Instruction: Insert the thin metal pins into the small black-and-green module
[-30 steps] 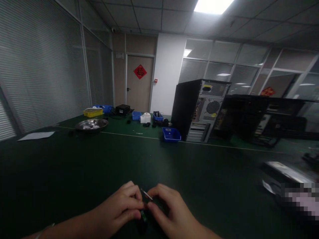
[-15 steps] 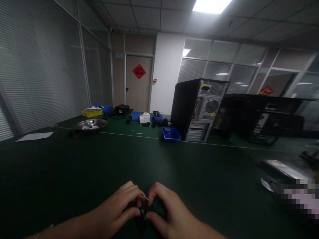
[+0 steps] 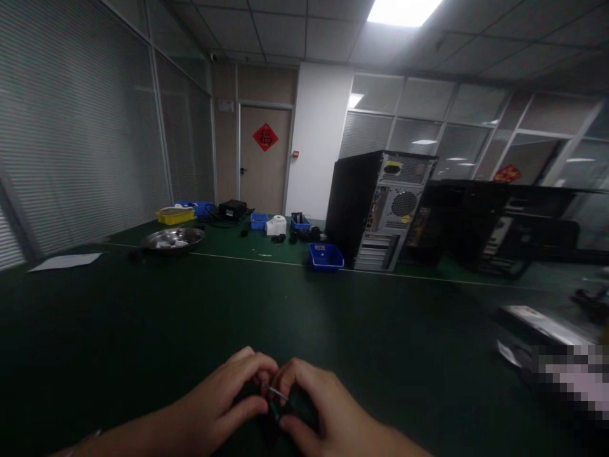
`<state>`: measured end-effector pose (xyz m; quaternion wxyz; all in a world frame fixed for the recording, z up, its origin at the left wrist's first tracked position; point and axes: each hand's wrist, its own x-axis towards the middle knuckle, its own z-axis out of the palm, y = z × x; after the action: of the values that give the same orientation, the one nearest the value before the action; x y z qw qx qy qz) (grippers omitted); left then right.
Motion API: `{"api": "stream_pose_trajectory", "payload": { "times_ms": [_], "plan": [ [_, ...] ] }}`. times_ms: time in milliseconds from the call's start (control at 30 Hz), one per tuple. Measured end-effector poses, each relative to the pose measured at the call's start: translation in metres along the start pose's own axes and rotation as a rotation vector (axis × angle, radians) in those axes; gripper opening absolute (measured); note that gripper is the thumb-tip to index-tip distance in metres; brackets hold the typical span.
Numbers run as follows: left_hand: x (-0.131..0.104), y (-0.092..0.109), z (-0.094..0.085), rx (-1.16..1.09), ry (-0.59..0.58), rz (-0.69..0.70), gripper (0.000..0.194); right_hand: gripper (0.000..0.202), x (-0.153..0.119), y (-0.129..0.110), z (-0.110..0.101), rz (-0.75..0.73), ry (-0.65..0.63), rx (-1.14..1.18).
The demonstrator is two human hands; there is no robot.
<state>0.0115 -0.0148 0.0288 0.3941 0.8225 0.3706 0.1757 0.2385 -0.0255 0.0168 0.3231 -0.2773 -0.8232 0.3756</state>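
Low in the head view, my left hand [image 3: 233, 390] and my right hand [image 3: 323, 406] meet over the near part of the table, both closed with fingers curled. Between the thumbs is a small dark part [image 3: 275, 416] that both hands grip; its kind is too dark to make out. A thin, shiny metal pin [image 3: 277, 392] spans the gap between my index fingers, slanting down to the right. My fingers partly cover both the part and the pin.
Ahead on the green table [image 3: 214, 304] stand a blue bin [image 3: 326, 266], a black computer tower [image 3: 354, 209] and a metal bowl [image 3: 174, 247]. A sheet of paper [image 3: 66, 261] lies left. At the right edge are a silvery flat object [image 3: 547, 324] and a blurred pixelated patch.
My right fingers have shifted slightly left and closer to the left fingertips. The metal pin sits a little lower. My left hand has barely moved.
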Motion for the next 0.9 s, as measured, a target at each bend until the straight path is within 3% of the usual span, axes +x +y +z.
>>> {"api": "stream_pose_trajectory", "payload": {
  "times_ms": [200,467,900],
  "plan": [
    [0.000,0.003,-0.001,0.005,0.016,0.038,0.024,0.032,0.003,0.014,0.002,0.062,0.006,-0.090],
    [0.001,0.021,-0.002,0.137,0.021,-0.096,0.042,0.036,0.002,0.013,0.002,0.106,-0.015,-0.120],
    [-0.002,0.002,0.005,0.178,0.089,0.061,0.033,0.032,0.001,0.008,0.002,0.036,0.013,-0.132]
  ]
}}
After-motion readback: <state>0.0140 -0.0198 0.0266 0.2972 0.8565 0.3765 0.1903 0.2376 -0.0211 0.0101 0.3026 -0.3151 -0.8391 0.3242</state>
